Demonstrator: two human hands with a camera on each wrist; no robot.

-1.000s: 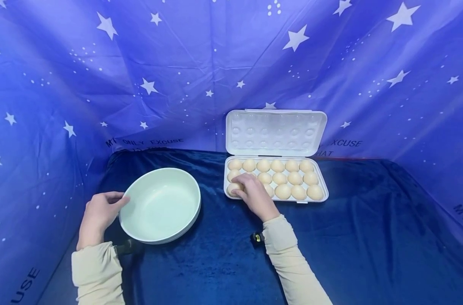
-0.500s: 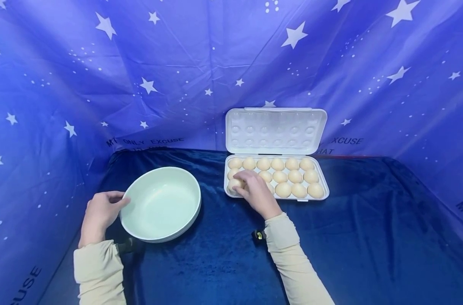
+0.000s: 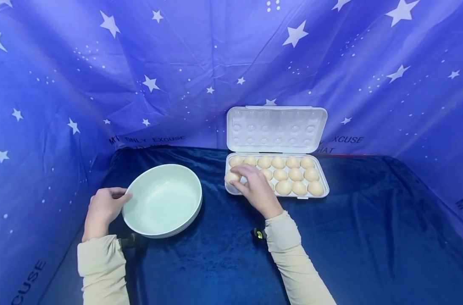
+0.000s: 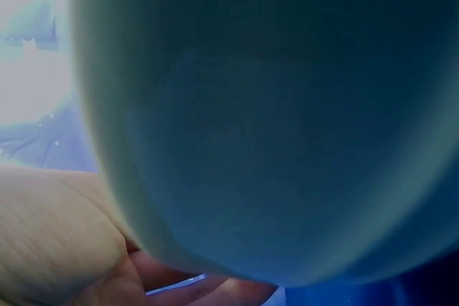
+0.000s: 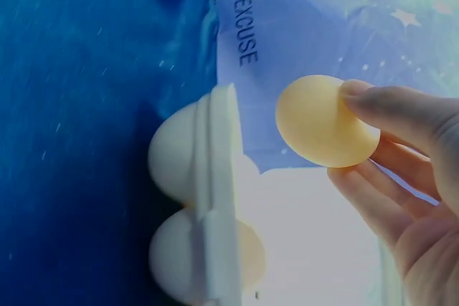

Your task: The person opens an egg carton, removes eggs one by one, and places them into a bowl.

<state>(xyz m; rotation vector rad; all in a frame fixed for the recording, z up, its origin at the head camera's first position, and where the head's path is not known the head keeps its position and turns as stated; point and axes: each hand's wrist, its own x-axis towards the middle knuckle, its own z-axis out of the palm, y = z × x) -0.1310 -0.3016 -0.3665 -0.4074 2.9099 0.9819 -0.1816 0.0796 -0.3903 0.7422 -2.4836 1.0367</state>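
My left hand (image 3: 104,208) grips the left rim of a pale green bowl (image 3: 164,203), thumb over the edge. In the left wrist view the bowl's curved outside (image 4: 265,141) fills most of the picture, with fingers curled below it. My right hand (image 3: 259,190) pinches an egg (image 3: 231,178) between thumb and fingertips. The right wrist view shows this egg (image 5: 319,120) clear above the rim of the white egg carton (image 5: 224,148). Under it, the carton's front left cup has no egg in it. Rows of pale eggs (image 3: 282,187) sit in the carton, some hidden behind my right hand.
The carton's lid (image 3: 277,127) stands raised at the back, against a blue star-patterned curtain (image 3: 185,51). Dark blue velvet cloth (image 3: 216,262) covers the table, stretching between the bowl and the carton and off to the right.
My right hand has lifted the egg up out of the front left cup of the carton. The left hand keeps its grip on the bowl; the whole view has shifted slightly.
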